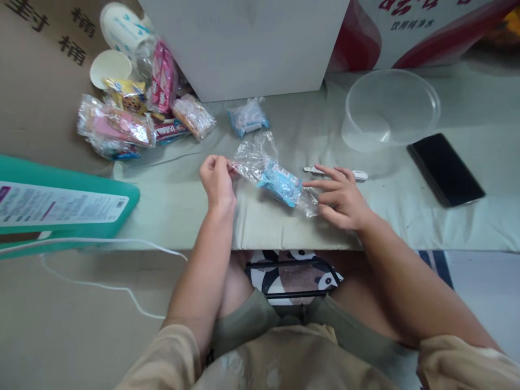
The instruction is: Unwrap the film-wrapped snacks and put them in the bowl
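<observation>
In front of me a clear plastic wrapper (255, 157) with a small light-blue packet (281, 183) in it lies on the cloth-covered table. My left hand (218, 181) pinches the wrapper's left end between thumb and fingers. At the other end, my right hand (339, 197) has its fingers spread, the fingertips close to the packet's right edge and the crinkled film. Whether they touch it I cannot tell. Behind the right fingers lies a thin white utility knife (359, 175), partly hidden by them. A second blue-and-clear packet (248, 117) sits just beyond the wrapper.
Several wrapped snacks (122, 125) and paper cups (110, 69) are heaped at the back left. A green jug (69, 203) stands at left. A clear round tub (390, 111) and a black phone (446, 169) are at right. White boxes (252, 49) line the back.
</observation>
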`<state>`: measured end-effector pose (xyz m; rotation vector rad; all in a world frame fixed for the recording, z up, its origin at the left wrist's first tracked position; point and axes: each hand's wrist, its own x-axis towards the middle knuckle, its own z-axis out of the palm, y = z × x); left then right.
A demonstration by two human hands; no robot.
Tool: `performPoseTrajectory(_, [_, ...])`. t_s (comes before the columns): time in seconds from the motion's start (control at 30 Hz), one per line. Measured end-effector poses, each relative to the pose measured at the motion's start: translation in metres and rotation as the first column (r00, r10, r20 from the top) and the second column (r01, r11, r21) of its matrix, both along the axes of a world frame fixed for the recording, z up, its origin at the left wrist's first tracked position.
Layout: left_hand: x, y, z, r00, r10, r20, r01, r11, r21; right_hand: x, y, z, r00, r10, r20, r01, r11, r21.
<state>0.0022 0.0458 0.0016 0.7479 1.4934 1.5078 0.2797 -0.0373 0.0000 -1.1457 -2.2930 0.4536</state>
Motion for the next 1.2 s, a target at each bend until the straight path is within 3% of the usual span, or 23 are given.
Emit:
performPoseTrajectory(0.1, [0.002,-0.004,0.000,0.982,-0.182,-0.051,0.181,0.983,-0.024,-0.001,0.000,0.002,0.989,-0.143,-0.032,0.144,0.989,0.036])
performPoseTrajectory(0.17, [0.007,-0.010,0.000,0.918,-0.366,-0.155,0.359,0.931,-0.070,-0.010,-0.002,0.004,0.967,-0.247,-0.068,0.250,0.967,0.042])
performPoseTrajectory(0.27, [0.014,-0.018,0.002,0.796,-0.518,-0.314,0.505,0.854,-0.127,-0.029,-0.007,0.007,0.964,-0.263,-0.035,0.264,0.964,0.022])
performPoseTrajectory(0.33, [0.015,-0.021,0.005,0.769,-0.559,-0.311,0.546,0.827,-0.136,-0.040,-0.008,0.009,0.968,-0.251,0.024,0.250,0.968,0.013])
performPoseTrajectory(0.4, [0.013,-0.021,0.008,0.777,-0.559,-0.290,0.551,0.826,-0.117,-0.045,-0.007,0.009,0.960,-0.277,0.030,0.278,0.961,-0.001])
performPoseTrajectory(0.53, [0.004,-0.020,0.010,0.814,-0.464,-0.349,0.473,0.879,-0.066,-0.048,-0.004,0.012,0.929,-0.366,-0.051,0.365,0.931,-0.025])
performPoseTrajectory(0.63, [0.002,-0.024,0.010,0.831,-0.455,-0.322,0.449,0.888,-0.097,-0.060,-0.008,0.012,0.953,-0.303,-0.012,0.303,0.953,-0.003])
performPoseTrajectory(0.73, [0.002,-0.028,0.012,0.797,-0.488,-0.357,0.493,0.866,-0.084,-0.074,-0.011,0.011,0.970,-0.236,0.052,0.237,0.972,-0.012])
performPoseTrajectory(0.9, [0.001,-0.029,0.021,0.775,-0.452,-0.441,0.496,0.868,-0.018,-0.077,-0.015,0.013,0.962,-0.265,-0.058,0.264,0.964,-0.026])
performPoseTrajectory(1.03, [0.014,-0.028,0.025,0.805,-0.461,-0.373,0.486,0.873,-0.031,-0.082,-0.019,0.007,0.966,-0.236,-0.106,0.229,0.971,-0.074])
performPoseTrajectory(1.13, [0.019,-0.022,0.025,0.800,-0.472,-0.371,0.495,0.868,-0.037,-0.079,-0.014,0.005,0.907,-0.342,-0.246,0.310,0.937,-0.160])
performPoseTrajectory(1.2, [0.012,-0.011,0.023,0.773,-0.425,-0.471,0.476,0.879,-0.012,-0.070,-0.008,0.007,0.839,-0.415,-0.352,0.355,0.907,-0.224])
